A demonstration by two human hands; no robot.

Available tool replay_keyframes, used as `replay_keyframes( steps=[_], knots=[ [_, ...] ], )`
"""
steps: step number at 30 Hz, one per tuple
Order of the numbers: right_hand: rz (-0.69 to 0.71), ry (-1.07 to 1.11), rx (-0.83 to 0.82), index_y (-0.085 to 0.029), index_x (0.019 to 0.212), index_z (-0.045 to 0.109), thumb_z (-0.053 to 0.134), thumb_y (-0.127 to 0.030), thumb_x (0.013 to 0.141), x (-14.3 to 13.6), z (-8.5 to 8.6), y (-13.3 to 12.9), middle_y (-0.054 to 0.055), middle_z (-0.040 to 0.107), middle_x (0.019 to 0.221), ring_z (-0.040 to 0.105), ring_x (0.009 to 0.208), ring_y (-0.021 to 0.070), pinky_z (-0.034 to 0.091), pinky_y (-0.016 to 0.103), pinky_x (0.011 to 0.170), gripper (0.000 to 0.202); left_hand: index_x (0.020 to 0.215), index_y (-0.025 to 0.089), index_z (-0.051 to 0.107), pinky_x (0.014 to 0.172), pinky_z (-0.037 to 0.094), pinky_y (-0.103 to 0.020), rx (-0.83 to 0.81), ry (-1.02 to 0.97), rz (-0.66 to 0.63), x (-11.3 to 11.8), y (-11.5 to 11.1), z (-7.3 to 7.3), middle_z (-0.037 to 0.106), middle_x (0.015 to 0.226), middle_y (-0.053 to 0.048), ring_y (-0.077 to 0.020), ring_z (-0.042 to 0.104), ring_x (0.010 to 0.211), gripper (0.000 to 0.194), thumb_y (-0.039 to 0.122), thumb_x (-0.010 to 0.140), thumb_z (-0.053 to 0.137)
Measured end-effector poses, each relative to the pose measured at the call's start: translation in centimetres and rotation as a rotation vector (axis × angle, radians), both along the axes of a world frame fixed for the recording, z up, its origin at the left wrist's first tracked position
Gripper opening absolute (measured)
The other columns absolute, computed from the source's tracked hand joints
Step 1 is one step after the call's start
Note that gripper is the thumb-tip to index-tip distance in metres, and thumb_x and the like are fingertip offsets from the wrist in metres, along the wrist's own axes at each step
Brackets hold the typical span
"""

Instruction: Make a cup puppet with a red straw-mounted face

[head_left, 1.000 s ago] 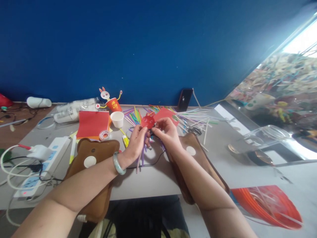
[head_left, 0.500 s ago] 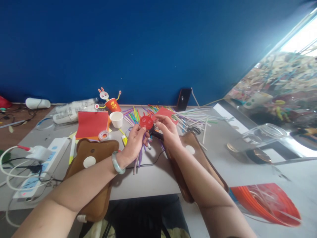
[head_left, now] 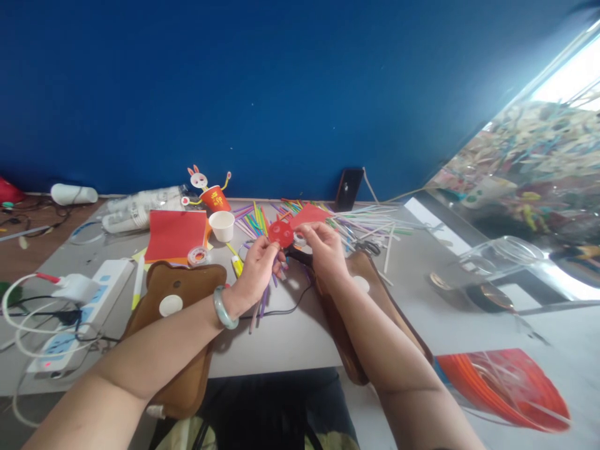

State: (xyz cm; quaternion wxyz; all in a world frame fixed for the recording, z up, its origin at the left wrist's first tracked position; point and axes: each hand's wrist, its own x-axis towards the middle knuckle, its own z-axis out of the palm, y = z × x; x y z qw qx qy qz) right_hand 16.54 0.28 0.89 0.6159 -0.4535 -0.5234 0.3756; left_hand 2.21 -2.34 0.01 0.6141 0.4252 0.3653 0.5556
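Note:
My left hand [head_left: 259,267], with a pale green bangle at its wrist, is closed with the thumb on a round red paper cutout [head_left: 280,232] that has small points along its top edge. My right hand [head_left: 327,250] has its thumb and fingertips pinched together close to the cutout's right edge; what lies between them is too small to make out. Under the right hand lies a black-handled tool [head_left: 300,255], partly hidden, with a dark cable near it. Purple pipe cleaners [head_left: 263,303] stick out below my left hand.
Loose coloured pipe cleaners [head_left: 360,220] and scissors [head_left: 368,247] lie behind. A white paper cup [head_left: 222,225], a rabbit figure on a red cup [head_left: 214,199], red paper [head_left: 177,234] and a tape roll [head_left: 197,255] stand left. Brown pads [head_left: 187,344] lie under both forearms.
The red cutout has shifted slightly right and down in my left hand. My right hand's fingers have drawn closer together near its edge.

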Motion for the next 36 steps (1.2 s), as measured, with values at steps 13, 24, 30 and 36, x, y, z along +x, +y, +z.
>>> replay_keyframes(
  steps=[13,24,30,36],
  knots=[
    [-0.254,0.021,-0.005,-0.023,0.12,0.064,0.063,-0.042,0.082,0.7,0.6,0.3,0.004,0.072,0.11,0.064,0.101,0.0184,0.05,0.034,0.086,0.042,0.081,0.019,0.047,0.043,0.043,-0.017,0.013,0.027,0.007,-0.2,0.1,-0.1,0.056,0.065,0.005,-0.0048,0.047,0.044,0.017,0.031,0.091,0.054],
    [-0.272,0.037,0.088,-0.023,0.121,0.053,0.063,-0.037,0.084,1.6,-0.2,1.1,0.004,0.069,0.104,0.064,0.103,0.0184,0.052,0.038,0.091,0.041,0.083,0.019,0.048,0.043,0.045,-0.019,-0.052,0.001,0.028,-0.4,0.6,0.2,0.055,0.069,0.004,-0.0055,0.049,0.045,0.014,0.03,0.09,0.053],
    [-0.359,0.022,0.29,-0.024,0.118,0.049,0.061,-0.027,0.082,3.1,0.1,1.7,0.001,0.067,0.098,0.065,0.096,0.0167,0.051,0.037,0.09,0.037,0.081,0.019,0.049,0.043,0.045,-0.019,0.002,-0.037,0.081,-1.1,1.6,0.2,0.056,0.069,0.004,-0.0047,0.045,0.045,0.011,0.026,0.088,0.054],
    [-0.458,-0.131,0.398,-0.024,0.118,0.047,0.054,-0.026,0.085,2.3,0.8,0.6,0.004,0.067,0.098,0.065,0.097,0.0178,0.05,0.036,0.089,0.034,0.079,0.02,0.048,0.042,0.041,-0.018,-0.021,-0.111,0.087,-1.5,1.7,1.5,0.058,0.065,0.004,-0.0054,0.044,0.044,0.01,0.024,0.085,0.056]
  ],
)
